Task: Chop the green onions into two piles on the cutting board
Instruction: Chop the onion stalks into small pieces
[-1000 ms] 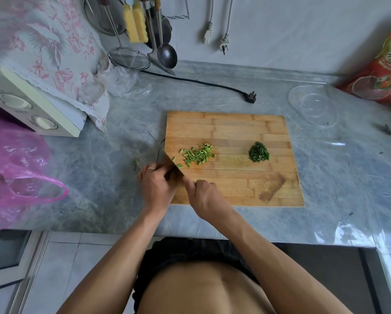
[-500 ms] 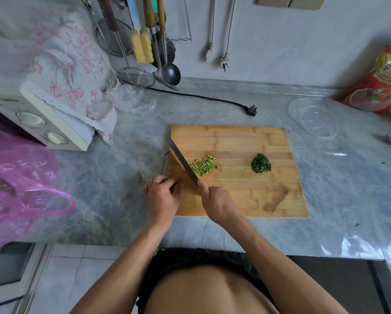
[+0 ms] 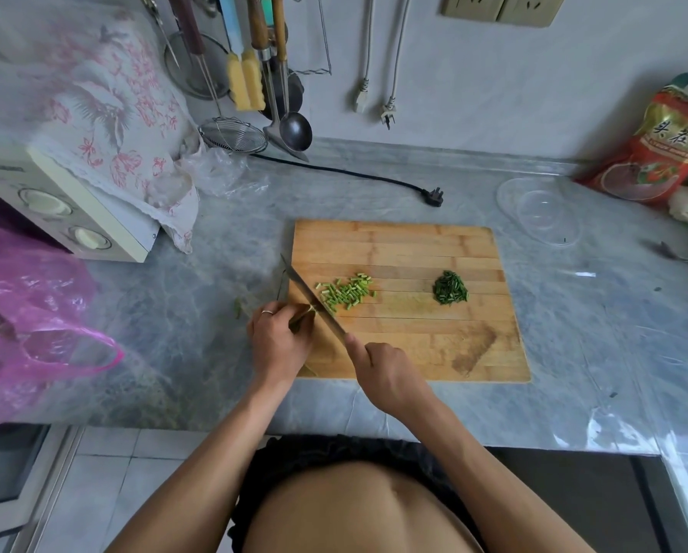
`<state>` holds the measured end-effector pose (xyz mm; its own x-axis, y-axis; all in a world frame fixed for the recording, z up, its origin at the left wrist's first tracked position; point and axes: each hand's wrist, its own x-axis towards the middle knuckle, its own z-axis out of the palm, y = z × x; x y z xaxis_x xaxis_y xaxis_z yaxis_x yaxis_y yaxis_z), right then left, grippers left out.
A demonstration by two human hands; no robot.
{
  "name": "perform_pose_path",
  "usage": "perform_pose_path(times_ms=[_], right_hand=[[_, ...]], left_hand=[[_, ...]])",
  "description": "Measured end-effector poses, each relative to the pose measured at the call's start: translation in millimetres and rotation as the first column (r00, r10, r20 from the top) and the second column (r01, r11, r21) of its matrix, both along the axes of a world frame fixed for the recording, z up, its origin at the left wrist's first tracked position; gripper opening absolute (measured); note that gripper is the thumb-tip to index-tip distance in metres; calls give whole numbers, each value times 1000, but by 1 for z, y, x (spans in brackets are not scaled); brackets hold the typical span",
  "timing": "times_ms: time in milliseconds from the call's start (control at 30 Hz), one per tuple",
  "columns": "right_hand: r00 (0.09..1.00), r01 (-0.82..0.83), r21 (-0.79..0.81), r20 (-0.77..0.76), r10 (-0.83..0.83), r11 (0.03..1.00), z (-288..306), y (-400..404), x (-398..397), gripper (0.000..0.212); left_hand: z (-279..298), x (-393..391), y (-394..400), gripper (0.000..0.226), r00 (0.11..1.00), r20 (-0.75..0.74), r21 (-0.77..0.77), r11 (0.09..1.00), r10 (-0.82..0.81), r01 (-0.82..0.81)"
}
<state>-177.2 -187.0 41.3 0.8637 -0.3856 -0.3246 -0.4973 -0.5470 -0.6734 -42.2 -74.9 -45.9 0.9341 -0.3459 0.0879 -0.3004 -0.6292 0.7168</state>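
Chopping is mid-way: the left hand (image 3: 280, 341) pinches the last green onions (image 3: 303, 316) on the cutting board (image 3: 406, 249), while the right hand (image 3: 386, 375) grips the knife (image 3: 314, 303) against them. The pale pile (image 3: 346, 293) lies just beyond the blade. Next, probably, another slice.

both arms are bare from the wrists up to the frame's lower edge, with no sleeves, watch or bracelet on either. the left hand (image 3: 279, 342) wears a single thin, pale metallic ring (image 3: 267, 312) on one finger; which finger is hard to tell. the right hand (image 3: 388, 373) carries no jewellery. the belly is uncovered too, rounded, with the navel showing near the bottom of the view. above it in the picture, a dark, almost black garment (image 3: 334, 447) with a gathered, crinkled waistband runs across the body between the two forearms.
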Motion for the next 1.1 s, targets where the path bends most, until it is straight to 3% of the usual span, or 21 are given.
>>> perform_pose_path(times_ms=[133, 233, 333, 467, 600, 667, 700, 733, 800, 867, 1100], right_hand=[[999, 35, 26, -42, -34, 999, 2, -4, -1, 55], [988, 33, -18, -151, -36, 999, 0, -5, 0, 60], [989, -4, -41, -146, -2, 999, 2, -4, 0, 62], [997, -49, -2, -56, 49, 999, 5, 1, -3, 53], [986, -26, -47, -166, 18, 999, -11, 3, -1, 69], [997, -39, -119, -67, 31, 992, -18, 6, -2, 75], [999, -53, -116, -5, 53, 992, -18, 3, -2, 67], [993, -4, 56, -114, 11, 998, -21, -5, -1, 55], [992, -66, -236, 88, 89, 969, -49, -9, -4, 52], [973, -81, -458, 157, 170, 885, -60, -6, -3, 56], [934, -168, -562, 172, 313, 810, -55, -6, 18, 51]], left_hand=[[11, 5, 0, 16, 998, -33, -136, 989, 46, -50], [11, 5, 6, 20, 999, -25, -57, 998, 29, -30], [8, -1, 11, 27, 999, -35, 31, 999, -6, 7], [7, -5, 11, 34, 1000, -10, 26, 999, -25, 25], [5, -8, 8, 36, 1000, 22, 40, 999, -18, 17], [4, -9, 7, 30, 1000, 31, 59, 998, -5, 3], [3, -10, 6, 25, 999, 34, 72, 997, 2, -5], [3, -11, 6, 21, 999, 33, 85, 996, 11, -14], [2, -10, 5, 19, 999, 44, 95, 995, 19, -23], [1, -9, 4, 17, 999, 46, 93, 995, 25, -30], [-2, -10, 2, 13, 999, 31, 92, 995, 36, -39]])
